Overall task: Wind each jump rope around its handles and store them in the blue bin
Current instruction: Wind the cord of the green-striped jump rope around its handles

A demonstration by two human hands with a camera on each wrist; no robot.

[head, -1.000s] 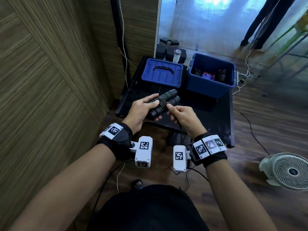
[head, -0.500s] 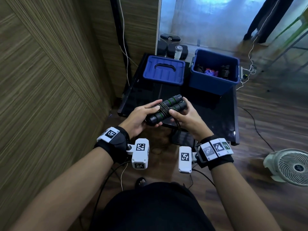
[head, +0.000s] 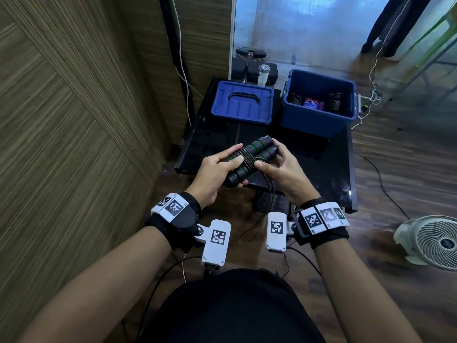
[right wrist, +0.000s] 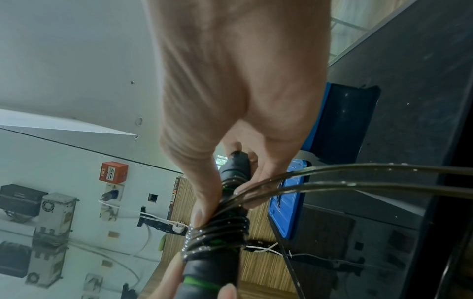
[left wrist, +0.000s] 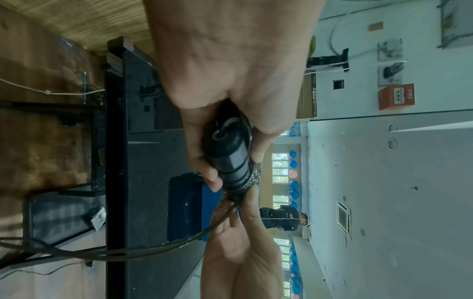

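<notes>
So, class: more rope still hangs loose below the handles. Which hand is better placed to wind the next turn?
Right. The right hand pinches the loose rope beside the coil, while the left hand grips the handles.

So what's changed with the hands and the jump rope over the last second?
The right hand has come round the far ends of the jump rope handles, laying more cord on the coil. The left hand still grips their near ends. The blue bin and its lid haven't moved.
</notes>
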